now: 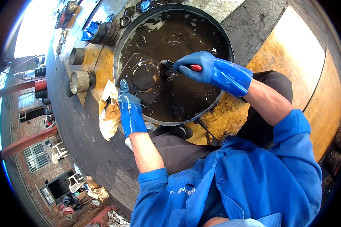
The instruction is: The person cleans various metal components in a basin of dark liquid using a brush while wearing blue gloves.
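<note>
Two gloved hands on a greasy part in a basin of dark liquid

Two blue rubber gloves cover the hands working over a flat, dark metal part with a round raised hub point(143, 75), which lies tilted against the left inner side of a large round black basin point(219, 26) filled with dark oily liquid. The left hand point(125, 97) grips the part's lower left edge, fingers pressed together over the rim of the plate and curled around it. The right hand point(195, 67) comes in from the right, its fingers wrapped tight around the red handle of a small brush point(166, 68) whose dark head touches the part just right of the hub.

Just outside the basin, beside the left forearm, a crumpled yellowish rag point(109, 113) lies on the ground. Farther left, two short grey metal cylinders point(79, 81) rest on their sides, well apart from the basin, and a black ribbed cylindrical piece point(107, 33) lies near the basin's upper left rim with a scrap of blue plastic point(89, 31) next to it. The person's blue work jacket point(235, 181) and dark trousers fill the lower right, the knees close against the basin's near rim.
</note>
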Tool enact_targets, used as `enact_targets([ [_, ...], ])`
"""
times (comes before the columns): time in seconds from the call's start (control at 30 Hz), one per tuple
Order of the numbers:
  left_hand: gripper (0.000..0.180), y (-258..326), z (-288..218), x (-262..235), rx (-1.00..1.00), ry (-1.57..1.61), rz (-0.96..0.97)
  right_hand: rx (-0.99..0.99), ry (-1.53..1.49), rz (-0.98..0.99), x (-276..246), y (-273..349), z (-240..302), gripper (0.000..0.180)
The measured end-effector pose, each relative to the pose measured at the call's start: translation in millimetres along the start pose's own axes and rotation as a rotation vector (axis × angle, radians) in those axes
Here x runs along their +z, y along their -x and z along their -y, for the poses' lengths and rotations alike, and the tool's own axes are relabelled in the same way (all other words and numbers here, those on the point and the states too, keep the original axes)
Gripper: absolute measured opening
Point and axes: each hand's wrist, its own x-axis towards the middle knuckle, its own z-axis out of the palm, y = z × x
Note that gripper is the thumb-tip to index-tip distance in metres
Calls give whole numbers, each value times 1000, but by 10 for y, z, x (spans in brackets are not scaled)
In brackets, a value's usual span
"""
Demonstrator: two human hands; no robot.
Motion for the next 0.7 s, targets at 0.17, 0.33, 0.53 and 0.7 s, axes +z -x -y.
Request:
enact_targets([
  [0.17,66,214,-171,62,31,121,62,47,9,-44,-147,-126,122,20],
  [0.33,63,223,-184,56,78,77,31,-7,58,-64,-156,-135,98,20],
  [0.53,57,263,-266,113,88,121,38,-126,116,-122,-174,-95,119,19],
  [0.7,59,78,-180,57,288,30,-52,-152,110,-120,-220,-105,190,19],
])
